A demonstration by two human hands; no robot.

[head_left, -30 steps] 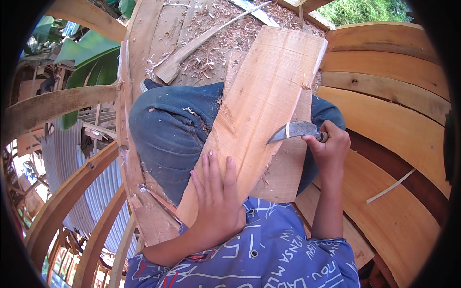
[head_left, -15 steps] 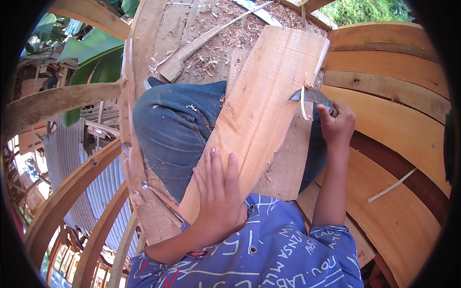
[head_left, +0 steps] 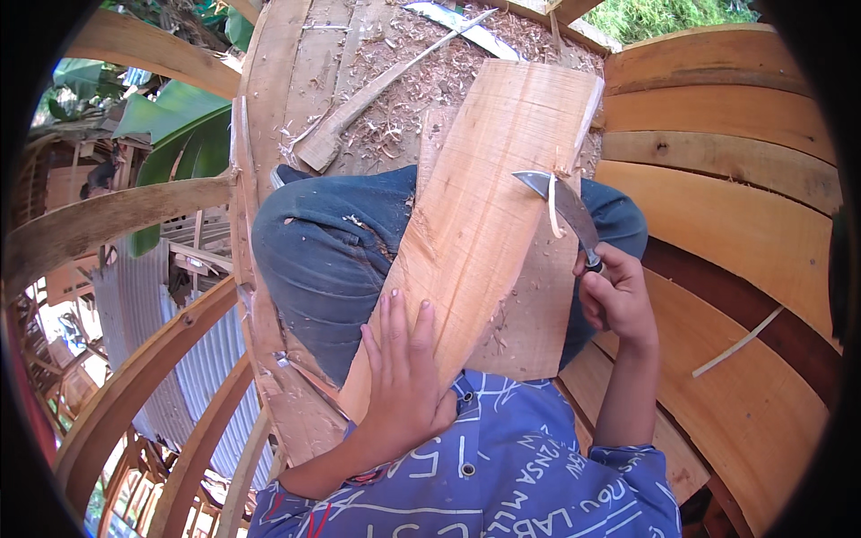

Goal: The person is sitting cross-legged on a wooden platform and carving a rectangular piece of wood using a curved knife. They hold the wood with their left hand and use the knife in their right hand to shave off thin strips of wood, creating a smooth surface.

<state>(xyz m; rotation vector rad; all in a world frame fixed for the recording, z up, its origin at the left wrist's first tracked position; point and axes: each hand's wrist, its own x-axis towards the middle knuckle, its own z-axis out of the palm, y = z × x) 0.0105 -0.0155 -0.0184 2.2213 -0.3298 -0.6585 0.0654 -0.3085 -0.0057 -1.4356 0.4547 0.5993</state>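
A long, pale orange wooden board (head_left: 489, 170) lies slantwise across my lap. Flat on its near end rests my left hand (head_left: 399, 372), fingers stretched out. My right hand (head_left: 616, 296) is closed around the dark handle of a curved knife (head_left: 583, 220), beside the board's right edge. The blade points away from me and its bright tip lies over the board. A thin curl of wood shaving (head_left: 554, 211) hangs at the blade near that edge. Under it, a second flat board (head_left: 529, 318) lies between my legs.
Wood shavings (head_left: 386, 134) litter the planked floor ahead. A long wooden stick with a broad end (head_left: 336, 130) and a long metal blade (head_left: 462, 27) lie there. Curved plank walls (head_left: 717, 202) rise on the right; curved wooden ribs (head_left: 148, 381) stand on the left.
My right hand has drawn the knife nearer to me, and the blade now reaches further over the board. The curl of shaving is still at the blade. My left hand stays on the board.
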